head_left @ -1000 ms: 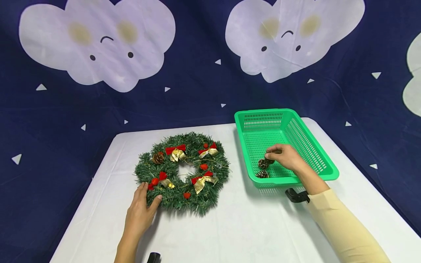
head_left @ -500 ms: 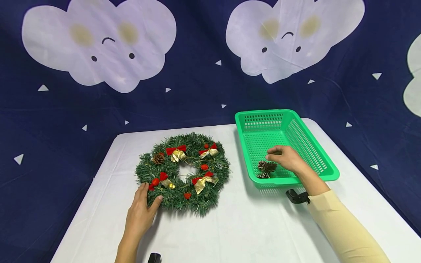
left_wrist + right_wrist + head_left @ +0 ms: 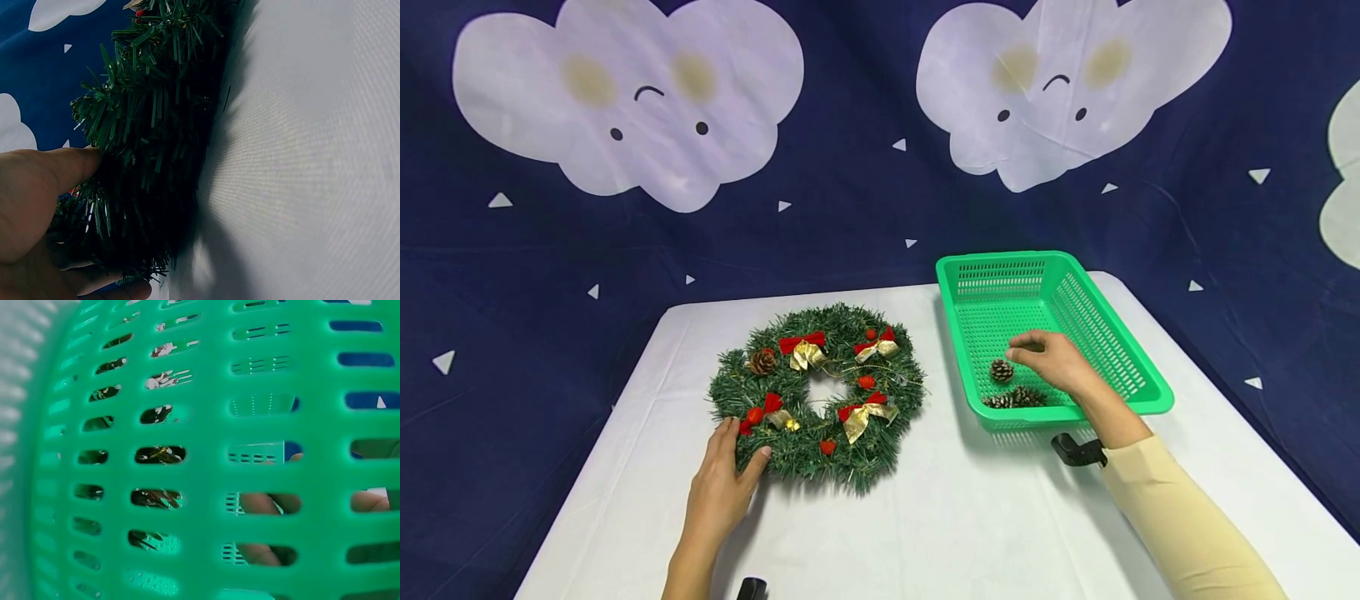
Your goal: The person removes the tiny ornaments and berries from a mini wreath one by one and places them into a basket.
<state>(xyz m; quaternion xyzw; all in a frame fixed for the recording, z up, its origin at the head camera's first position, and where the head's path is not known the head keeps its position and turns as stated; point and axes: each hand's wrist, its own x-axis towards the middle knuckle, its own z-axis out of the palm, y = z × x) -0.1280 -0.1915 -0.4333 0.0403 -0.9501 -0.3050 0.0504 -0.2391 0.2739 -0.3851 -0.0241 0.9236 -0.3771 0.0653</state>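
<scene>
A green Christmas wreath (image 3: 842, 325) with red-and-gold bows and one pine cone (image 3: 762, 362) lies on the white table. My left hand (image 3: 718, 479) holds its near left edge, thumb on one side of the greenery and fingers on the other, as the left wrist view also shows. My right hand (image 3: 1052, 360) hovers inside the green basket (image 3: 957, 350), with nothing between its fingers. Below it a pine cone (image 3: 1002, 371) sits on the basket floor, with more pine cones (image 3: 1017, 398) side by side near the front wall. In the right wrist view the slotted basket wall (image 3: 206, 425) partly hides the hand.
The basket stands at the right of the white-covered table (image 3: 970, 517), a short way from the wreath. A dark blue cloth backdrop (image 3: 842, 225) with clouds hangs behind. A black wrist mount (image 3: 1078, 450) sits under the right wrist, just in front of the basket.
My right hand has let go of a pine cone, which dropped among the others in the basket, and the cones shifted. The left hand stays on the wreath.
</scene>
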